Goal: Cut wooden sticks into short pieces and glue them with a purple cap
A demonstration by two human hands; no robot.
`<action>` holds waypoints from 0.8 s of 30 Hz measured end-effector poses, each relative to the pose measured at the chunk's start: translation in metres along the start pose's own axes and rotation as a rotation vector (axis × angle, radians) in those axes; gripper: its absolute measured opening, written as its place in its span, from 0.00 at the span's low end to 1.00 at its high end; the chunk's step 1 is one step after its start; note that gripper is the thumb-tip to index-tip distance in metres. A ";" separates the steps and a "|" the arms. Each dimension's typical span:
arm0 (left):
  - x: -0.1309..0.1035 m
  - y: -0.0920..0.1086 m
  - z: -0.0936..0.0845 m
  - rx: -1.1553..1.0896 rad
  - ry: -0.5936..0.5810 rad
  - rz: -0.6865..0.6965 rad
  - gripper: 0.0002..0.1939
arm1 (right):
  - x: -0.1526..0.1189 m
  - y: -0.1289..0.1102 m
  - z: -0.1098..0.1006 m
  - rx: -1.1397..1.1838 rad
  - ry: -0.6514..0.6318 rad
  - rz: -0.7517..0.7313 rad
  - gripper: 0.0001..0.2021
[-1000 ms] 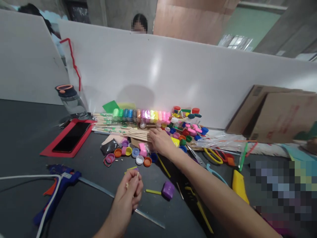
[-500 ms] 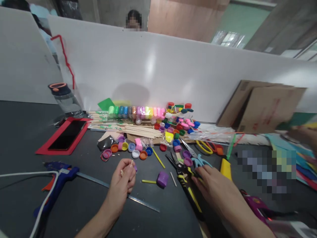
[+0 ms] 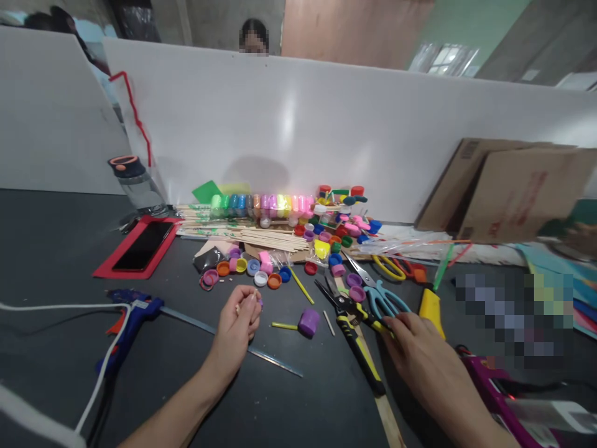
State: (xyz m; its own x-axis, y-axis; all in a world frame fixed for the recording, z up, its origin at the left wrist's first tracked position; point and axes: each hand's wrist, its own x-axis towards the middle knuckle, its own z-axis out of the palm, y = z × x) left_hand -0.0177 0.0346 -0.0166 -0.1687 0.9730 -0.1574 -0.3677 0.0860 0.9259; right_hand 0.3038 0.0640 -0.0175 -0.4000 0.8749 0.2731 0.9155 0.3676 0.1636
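Left hand [image 3: 237, 314], lower centre of the frame: fingers curled in, thumb pressed over small pale pieces [image 3: 256, 292], tips poking out at the top. Right hand [image 3: 415, 339], lower right: fingers bent narrow over one handle of black-and-yellow pliers [image 3: 345, 303]; cannot tell whether they close round it. Pliers lie just right of centre, jaws spread, partly over a flat wooden strip [image 3: 386, 414].

Between the hands: purple lump [image 3: 309, 323] touching a yellow-green stick [image 3: 284, 325]; short pale stick [image 3: 329, 323] near it. Blue-handled scissors [image 3: 385, 298] beside the pliers. Clear strip [image 3: 276, 361] runs behind the left wrist to a blue glue gun [image 3: 135, 320], lower left; its pale label is too small to read.

Farther out: coloured caps [image 3: 261, 279] and wooden sticks [image 3: 275, 238], centre; green print on stick wrappers, illegible. Row of coloured tubs [image 3: 261, 205] behind. Phone [image 3: 142, 246] on red sheet [image 3: 105, 269], left; bottle [image 3: 140, 186] above it. Upper right, cardboard [image 3: 513, 193] leans against the white partition [image 3: 326, 137]: red lettering, blurred, unreadable.
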 end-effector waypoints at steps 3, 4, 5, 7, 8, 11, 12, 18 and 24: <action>-0.001 0.001 0.001 -0.003 -0.002 0.002 0.21 | 0.008 0.002 -0.005 -0.010 -0.014 0.042 0.11; -0.001 0.002 0.001 -0.007 -0.006 0.003 0.21 | 0.011 0.003 -0.005 -0.028 -0.039 0.073 0.11; -0.001 0.002 0.001 -0.012 -0.011 0.003 0.20 | 0.014 0.005 -0.005 -0.049 -0.069 0.105 0.10; -0.001 0.002 0.001 -0.027 -0.025 0.003 0.20 | 0.020 0.011 -0.002 -0.072 -0.120 0.157 0.09; -0.002 0.002 0.001 -0.035 -0.036 0.000 0.20 | 0.024 0.014 0.001 -0.073 -0.138 0.176 0.09; -0.002 0.003 0.000 -0.063 -0.078 -0.020 0.20 | 0.035 0.021 0.008 -0.072 -0.202 0.227 0.08; -0.003 0.003 0.000 -0.072 -0.091 -0.028 0.20 | 0.038 0.023 0.009 -0.068 -0.220 0.240 0.08; -0.006 0.006 0.000 -0.132 -0.155 -0.060 0.18 | 0.046 0.030 0.003 0.027 -0.255 0.339 0.06; -0.012 0.012 0.001 -0.188 -0.181 -0.070 0.16 | 0.033 0.025 -0.034 0.355 -0.160 0.387 0.18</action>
State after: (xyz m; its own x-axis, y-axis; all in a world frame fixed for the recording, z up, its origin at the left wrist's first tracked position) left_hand -0.0193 0.0238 -0.0034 0.0234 0.9900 -0.1391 -0.5390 0.1297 0.8322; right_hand 0.3120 0.0910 0.0277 -0.0453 0.9942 0.0977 0.9638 0.0693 -0.2573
